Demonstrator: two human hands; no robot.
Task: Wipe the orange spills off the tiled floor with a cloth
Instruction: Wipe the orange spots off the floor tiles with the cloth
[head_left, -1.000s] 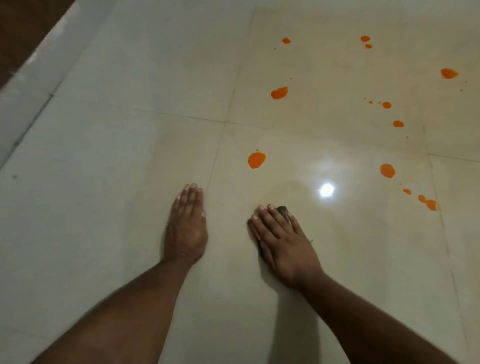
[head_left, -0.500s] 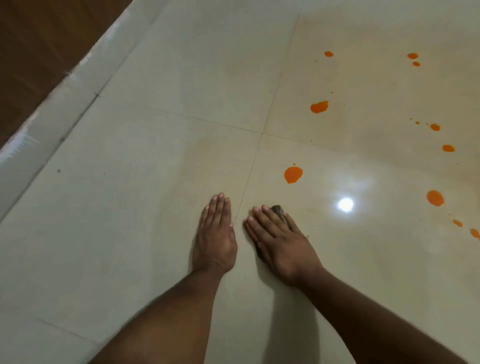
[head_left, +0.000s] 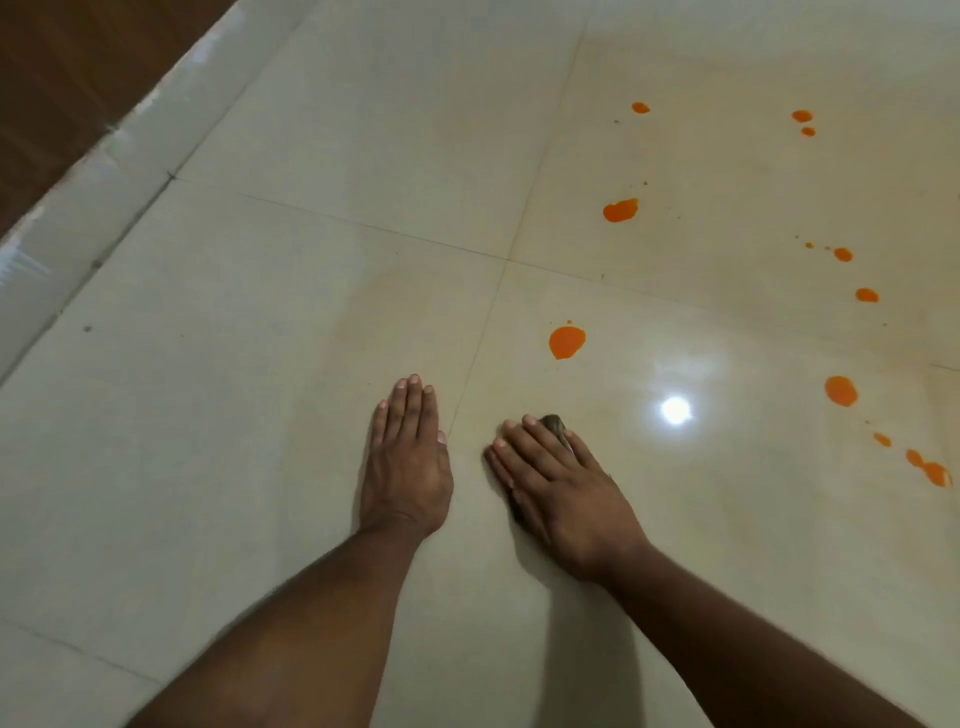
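While the cloth (head_left: 553, 422) hides under the right hand (head_left: 563, 488), the orange spots wait.

Only a small dark bit of cloth peeks out past the fingertips, low in the middle of the frame, and the flat, straight fingers press it down on the tiled floor (head_left: 260, 415). The nearest orange spill (head_left: 567, 342) sits just above it; more spots run up the right side. If the hand slides off the small cloth, skin could smear orange over the shiny tile. The left hand (head_left: 406, 462) lies flat beside it, holding nothing. A pale ledge (head_left: 78, 208) runs along the upper left.
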